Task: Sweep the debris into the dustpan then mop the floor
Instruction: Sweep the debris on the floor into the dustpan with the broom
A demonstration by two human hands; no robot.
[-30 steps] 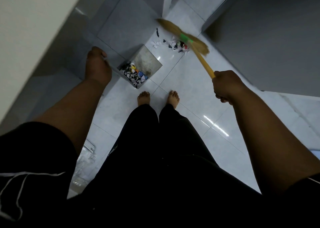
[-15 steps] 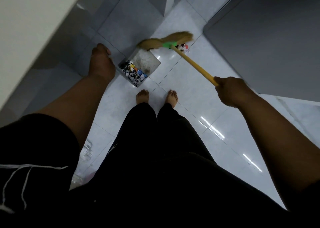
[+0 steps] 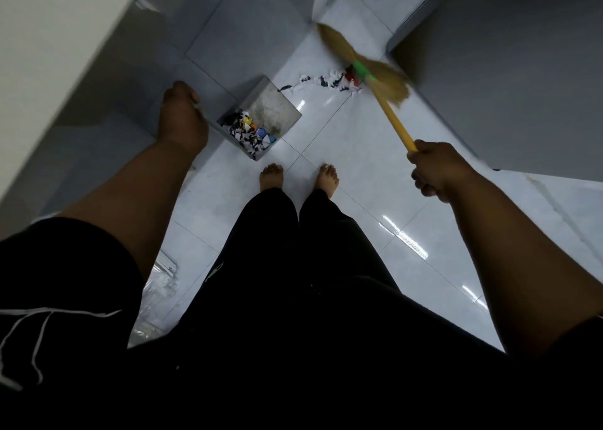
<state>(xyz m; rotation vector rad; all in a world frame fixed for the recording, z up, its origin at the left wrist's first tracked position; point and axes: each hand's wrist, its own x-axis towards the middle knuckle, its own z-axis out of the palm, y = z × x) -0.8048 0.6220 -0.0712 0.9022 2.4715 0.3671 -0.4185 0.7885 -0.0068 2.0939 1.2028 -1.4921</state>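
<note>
Now that the broom (image 3: 363, 69) has swung back from the mouth of the dustpan (image 3: 280, 103), where it was half a second ago, its blurred bristles sit beyond the pan. They are just behind the trail of loose scraps (image 3: 328, 82) leading off the pan's far corner. The right hand (image 3: 437, 168), well right of the dustpan, is clamped on the yellow handle. The left hand (image 3: 182, 119), just left of it, is fisted on what I take for the pan's upright handle. A swept pile (image 3: 249, 132) already lies inside. One stroke looks finished and another seems due, so mopping the floor (image 3: 359, 175) must wait.
</note>
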